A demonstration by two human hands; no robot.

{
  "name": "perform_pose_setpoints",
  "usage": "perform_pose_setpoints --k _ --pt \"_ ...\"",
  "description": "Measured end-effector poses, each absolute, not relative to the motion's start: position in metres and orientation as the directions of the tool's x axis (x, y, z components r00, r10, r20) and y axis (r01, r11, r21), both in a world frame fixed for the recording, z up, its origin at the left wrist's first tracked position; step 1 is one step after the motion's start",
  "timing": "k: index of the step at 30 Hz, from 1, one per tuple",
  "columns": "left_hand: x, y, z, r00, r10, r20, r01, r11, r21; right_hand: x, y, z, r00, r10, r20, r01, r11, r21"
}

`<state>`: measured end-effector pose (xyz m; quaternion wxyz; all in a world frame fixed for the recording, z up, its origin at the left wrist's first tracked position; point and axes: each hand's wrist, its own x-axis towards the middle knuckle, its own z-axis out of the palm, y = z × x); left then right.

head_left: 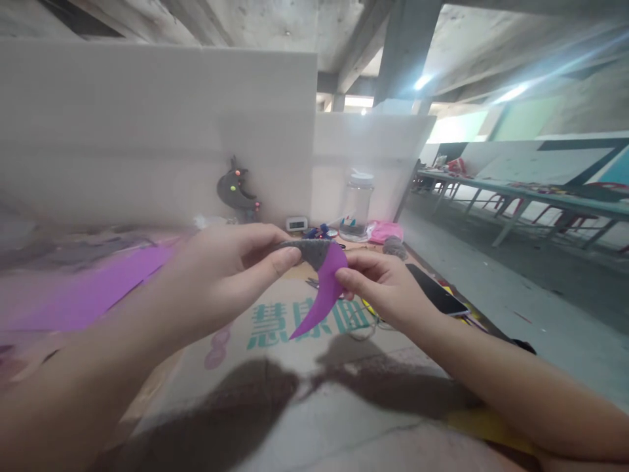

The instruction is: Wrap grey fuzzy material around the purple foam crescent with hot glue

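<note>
Between thumb and fingers, my left hand [246,269] pinches the left end of a dark grey felt piece [314,250]. My right hand [376,278] is closed on a purple curved piece [327,288] near its wide top, where it meets the grey piece. The purple piece tapers to a point at the lower left. Both pieces are held up above a cardboard sheet [289,393] with green printed characters. The fingertips behind the pieces are partly hidden.
Purple sheets [98,288] lie at the left. A clear jar [357,206], a small digital clock [296,224], pink material [386,231] and a grey yarn ball [394,247] stand at the back. A black phone [437,290] lies right. A dark crescent ornament [238,190] is against the white partition.
</note>
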<state>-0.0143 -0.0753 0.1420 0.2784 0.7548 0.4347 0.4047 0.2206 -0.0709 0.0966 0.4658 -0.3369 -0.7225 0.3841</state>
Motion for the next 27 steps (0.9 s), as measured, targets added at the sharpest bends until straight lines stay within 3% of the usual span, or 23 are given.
perform_pose_setpoints --k 6,10,15,19,27 --pt "-0.004 -0.067 0.127 0.422 0.798 0.430 0.592 -0.601 0.536 0.215 -0.064 0.077 -0.335 0.905 0.261 -0.087 0.246 -0.965" --pt "0.002 -0.054 0.108 0.470 0.808 0.355 0.674 -0.588 0.447 0.213 -0.057 0.060 -0.318 0.935 0.157 -0.087 0.137 -0.987" --pt "0.006 -0.038 0.091 0.483 0.849 0.215 0.702 -0.522 0.485 0.214 -0.046 0.038 -0.300 0.953 0.041 -0.098 0.012 -0.995" --pt "0.008 -0.030 0.091 0.465 0.876 0.127 0.715 -0.456 0.530 0.214 -0.035 0.018 -0.310 0.950 0.044 -0.140 0.000 -0.990" --pt "-0.012 -0.022 0.105 0.437 0.859 0.268 0.726 -0.513 0.458 0.220 -0.027 0.003 -0.411 0.908 0.085 -0.029 0.080 -0.996"
